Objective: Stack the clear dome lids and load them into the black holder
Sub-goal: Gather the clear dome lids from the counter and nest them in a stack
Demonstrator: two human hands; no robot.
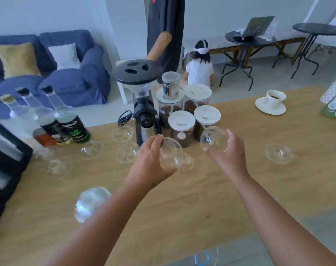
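Above the table (182,198), each hand's fingers (232,139) clasp a dome lid (213,139).

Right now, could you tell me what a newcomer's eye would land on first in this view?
Two bare hands at centre, each holding a clear dome lid: the left hand grips one lid, the right hand another. Behind them stands a black coffee grinder beside white-lidded jars of coffee. More dome lids lie scattered across the wooden table.
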